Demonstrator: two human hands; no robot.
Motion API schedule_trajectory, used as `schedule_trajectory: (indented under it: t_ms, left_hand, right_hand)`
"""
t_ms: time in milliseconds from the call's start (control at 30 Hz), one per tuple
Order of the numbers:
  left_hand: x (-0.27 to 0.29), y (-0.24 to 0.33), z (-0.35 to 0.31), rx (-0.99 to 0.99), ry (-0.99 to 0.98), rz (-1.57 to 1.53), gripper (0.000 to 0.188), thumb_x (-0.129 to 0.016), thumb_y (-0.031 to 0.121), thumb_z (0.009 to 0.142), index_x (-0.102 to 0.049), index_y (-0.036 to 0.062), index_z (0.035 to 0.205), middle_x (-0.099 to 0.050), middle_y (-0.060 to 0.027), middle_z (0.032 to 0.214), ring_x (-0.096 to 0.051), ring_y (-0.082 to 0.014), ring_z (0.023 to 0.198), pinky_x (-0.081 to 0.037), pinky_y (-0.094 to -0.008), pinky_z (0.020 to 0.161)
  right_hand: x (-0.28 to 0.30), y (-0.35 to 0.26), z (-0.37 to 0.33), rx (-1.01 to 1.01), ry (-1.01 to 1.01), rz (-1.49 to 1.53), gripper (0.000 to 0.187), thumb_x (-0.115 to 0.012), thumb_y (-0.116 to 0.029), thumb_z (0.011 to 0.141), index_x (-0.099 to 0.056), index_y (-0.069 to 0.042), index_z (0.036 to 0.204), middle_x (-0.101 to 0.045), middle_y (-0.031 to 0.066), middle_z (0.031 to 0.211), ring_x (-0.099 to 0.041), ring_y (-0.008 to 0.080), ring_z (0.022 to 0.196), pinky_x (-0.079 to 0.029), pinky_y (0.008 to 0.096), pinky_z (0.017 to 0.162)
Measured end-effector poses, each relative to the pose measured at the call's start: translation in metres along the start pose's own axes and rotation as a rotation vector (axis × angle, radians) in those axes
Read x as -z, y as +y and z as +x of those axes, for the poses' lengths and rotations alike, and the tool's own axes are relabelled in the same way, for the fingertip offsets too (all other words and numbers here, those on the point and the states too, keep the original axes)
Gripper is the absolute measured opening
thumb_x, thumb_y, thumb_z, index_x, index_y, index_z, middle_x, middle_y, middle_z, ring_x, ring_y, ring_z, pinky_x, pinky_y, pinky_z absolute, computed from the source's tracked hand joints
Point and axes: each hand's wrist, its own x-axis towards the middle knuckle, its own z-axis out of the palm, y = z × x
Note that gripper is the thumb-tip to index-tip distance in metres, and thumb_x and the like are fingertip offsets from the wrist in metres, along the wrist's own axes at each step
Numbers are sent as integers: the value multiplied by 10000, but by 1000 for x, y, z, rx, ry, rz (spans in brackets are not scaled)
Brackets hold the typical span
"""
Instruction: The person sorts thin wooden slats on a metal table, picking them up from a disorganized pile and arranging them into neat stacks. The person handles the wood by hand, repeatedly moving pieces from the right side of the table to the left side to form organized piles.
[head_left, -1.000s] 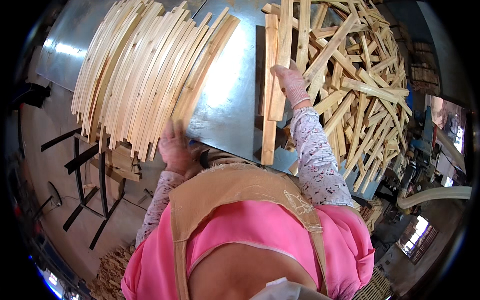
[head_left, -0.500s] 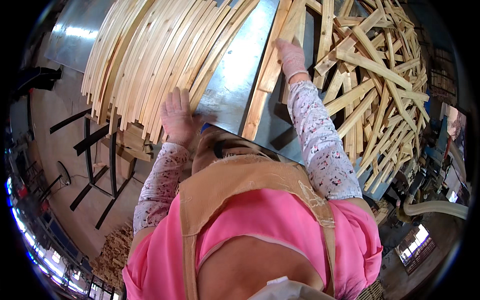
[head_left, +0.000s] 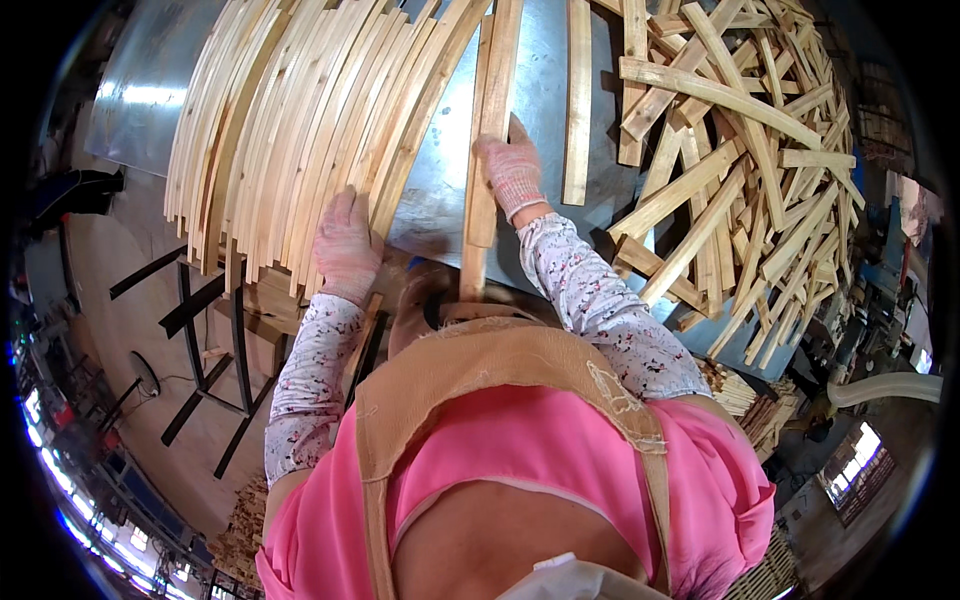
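My right hand (head_left: 512,172), in a pale knitted glove, is closed on the edge of two overlapping wooden strips (head_left: 483,215) above the metal tabletop. The longer strip's near end reaches down toward my apron. My left hand (head_left: 347,248), gloved too, lies with its fingers stretched out against the near ends of a row of wooden strips (head_left: 290,150). These stand packed side by side, their near ends uneven. A gap of bare metal separates the row from the strips in my right hand.
On the right lies a jumbled heap of wooden strips (head_left: 760,160). A single strip (head_left: 578,110) lies between my right hand and the heap. The metal tabletop (head_left: 440,200) ends close to my apron. A black metal frame (head_left: 240,345) stands on the floor at left.
My right hand has moved left with the two wooden strips, away from the heap and nearer the row. A single strip now shows where they were. My left hand has stayed nearly in place.
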Motion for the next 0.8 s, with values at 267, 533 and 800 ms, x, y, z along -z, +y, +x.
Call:
schedule_trajectory:
  t_ms: [267,533,800]
  left_hand:
    - [-43,98,3,74,-304,-430,585,-698,355,970,-542,46,1442,-579,-166,1492,-546,-363,1374,-462,-473,1131]
    - [-71,113,-20,-14,-350,-148,1232,-780,588,769,-182,27,1688,-258,-173,1735,-280,-373,1581,-214,-546,1284]
    - [-63,37,-8,-327,-414,-127,917,-545,714,966,-388,147,1669,-407,-69,1716,-289,-254,1620,-86,-544,1347]
  right_hand:
    - [20,-11,13,154,69,-60,578,-635,-143,962,-511,80,1480,-741,299,1099,-741,423,1003,-595,442,912]
    - [-3,25,-17,282,102,-638,954,-740,-467,921,-329,-1,1646,-564,310,1476,-532,488,1341,-447,522,1147]
    - [-9,-15,10,291,127,-703,1103,-848,-452,825,-289,48,1633,-503,329,1535,-490,482,1395,-417,533,1174]
